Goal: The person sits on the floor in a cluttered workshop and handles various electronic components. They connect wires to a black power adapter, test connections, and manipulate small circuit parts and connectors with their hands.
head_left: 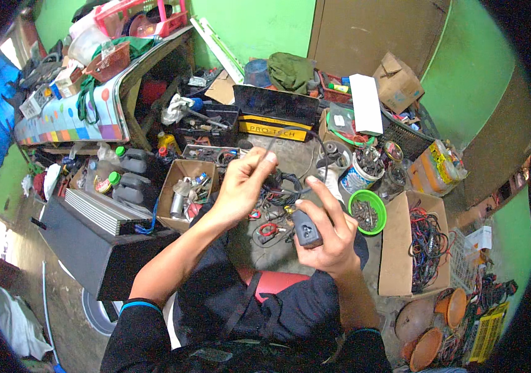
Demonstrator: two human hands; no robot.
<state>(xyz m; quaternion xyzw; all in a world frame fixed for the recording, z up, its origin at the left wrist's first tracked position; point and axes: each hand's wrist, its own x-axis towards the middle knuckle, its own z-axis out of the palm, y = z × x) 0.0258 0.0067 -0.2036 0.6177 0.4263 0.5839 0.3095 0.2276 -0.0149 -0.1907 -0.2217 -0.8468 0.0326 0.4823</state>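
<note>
My left hand (250, 177) pinches a thin dark cable (296, 130) between thumb and fingers, left of centre; the cable arches up and over to the right. My right hand (331, 239) grips a dark grey power adapter (308, 229), its socket end facing me, with the index finger raised toward the hanging cable. Between and below my hands, black coiled cables (281, 193) and red-and-black leads (270, 229) lie on the floor. A green bowl (372, 196) of small metal parts sits just right of my right hand.
Cardboard boxes (398, 248) of wires and parts flank me. A black toolbox (275, 102) stands ahead, beside buckets (360, 174). A cluttered bench (79, 99), jerry cans (130, 180) and a large black case (91, 261) are on the left. Orange dishes (427, 348) lie at lower right.
</note>
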